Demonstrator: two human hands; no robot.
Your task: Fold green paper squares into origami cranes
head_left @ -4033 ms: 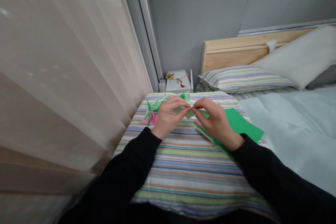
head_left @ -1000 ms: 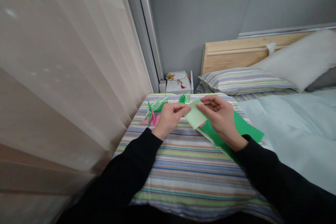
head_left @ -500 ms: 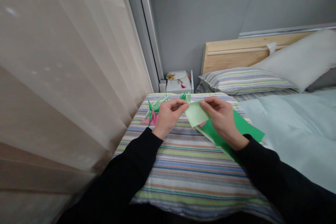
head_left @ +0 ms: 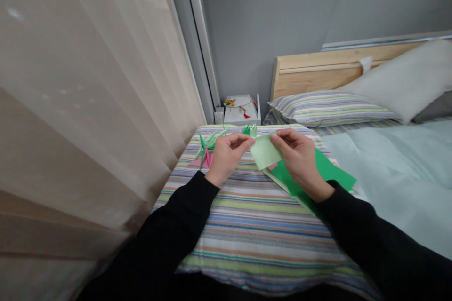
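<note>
Between my two hands hangs a small square of pale green paper (head_left: 265,152), tilted, above the striped cloth (head_left: 243,216). My left hand (head_left: 231,155) pinches its upper left corner between thumb and fingers. At the upper right corner, my right hand (head_left: 296,157) grips it the same way. Under my right forearm lie larger sheets of green paper (head_left: 332,171), with a bit of pink and pale green showing at their edge. Left of my left hand are folded paper pieces in green (head_left: 213,139) and pink (head_left: 205,161), partly hidden by it.
More folded green pieces (head_left: 250,130) stand near the far edge of the cloth. Beyond is a white bedside stand (head_left: 240,113) with a red-tasselled cord on it. A beige curtain (head_left: 106,80) hangs at left. The bed (head_left: 395,164) with pillows (head_left: 332,107) is at right.
The pale green paper and both hands have shifted very slightly to the right. Both hands keep their pinch on it.
</note>
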